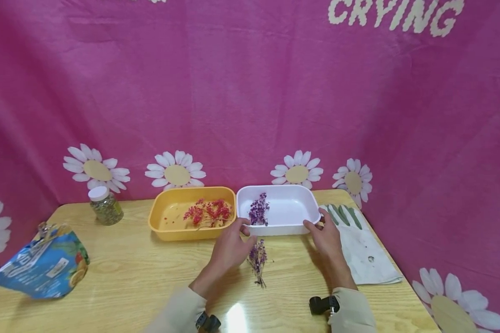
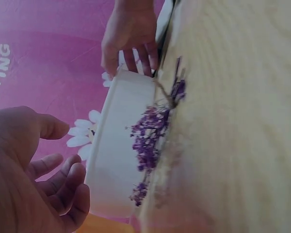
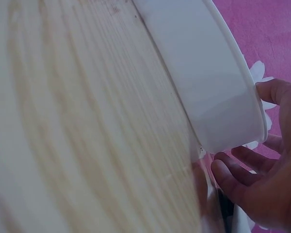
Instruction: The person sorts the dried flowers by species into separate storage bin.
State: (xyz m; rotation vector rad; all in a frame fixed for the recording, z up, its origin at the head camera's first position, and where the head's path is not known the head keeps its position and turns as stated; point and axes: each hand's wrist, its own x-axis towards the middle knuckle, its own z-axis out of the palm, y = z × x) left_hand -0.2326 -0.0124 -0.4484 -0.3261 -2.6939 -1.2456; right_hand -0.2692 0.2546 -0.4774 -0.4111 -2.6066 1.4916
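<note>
A white plastic tray sits at the back of the table with a bunch of dried purple flowers in its left end. My right hand holds its front right corner, with the thumb on the rim and the fingers around the end wall. My left hand is by the tray's front left corner, fingers loosely bent and apart from it in the left wrist view. Another purple flower bunch lies on the table in front of the tray, beside my left hand.
Left of the white tray stands a yellow tray with red dried flowers. Farther left are a lidded jar and a blue bag. At right, green pods lie on a white cloth. A pink curtain hangs behind.
</note>
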